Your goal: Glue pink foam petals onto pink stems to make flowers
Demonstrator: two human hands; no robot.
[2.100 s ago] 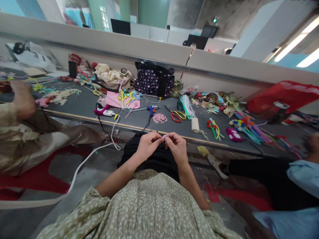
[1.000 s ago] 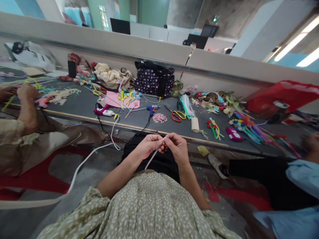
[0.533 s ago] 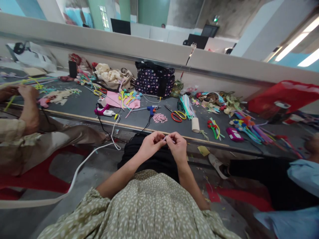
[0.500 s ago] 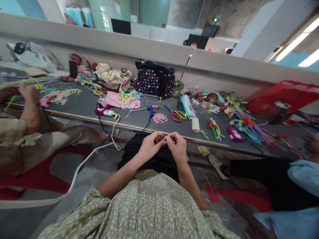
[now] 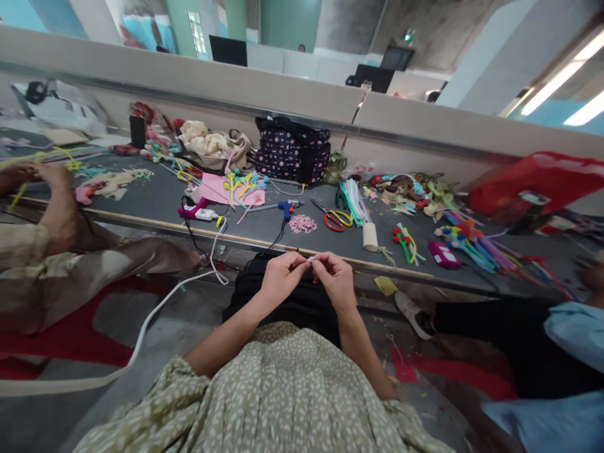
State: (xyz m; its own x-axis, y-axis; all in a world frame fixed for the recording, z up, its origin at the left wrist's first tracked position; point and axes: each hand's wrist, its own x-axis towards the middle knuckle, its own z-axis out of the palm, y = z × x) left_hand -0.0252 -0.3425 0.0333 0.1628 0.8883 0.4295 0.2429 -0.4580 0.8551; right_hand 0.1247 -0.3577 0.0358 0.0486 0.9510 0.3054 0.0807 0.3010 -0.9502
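Over my lap, just in front of the table edge, both hands are closed in pinches that meet. Between my left hand and my right hand is a small pale pink piece, its shape mostly covered by the fingertips. Beyond them on the table lies a pile of short pink pieces. Beside that pile rest a blue glue gun and scissors with red and yellow handles. A bundle of pastel pipe cleaners lies farther right, by a cream-coloured roll.
A white cable loops from a purple-and-white power strip past my left side. A dark dotted bag stands at the back. Co-workers sit on both sides; one person's hands work at left.
My fingertips have shifted slightly around the small pale pink piece, and more of it shows between them. The things on the table have stayed put.
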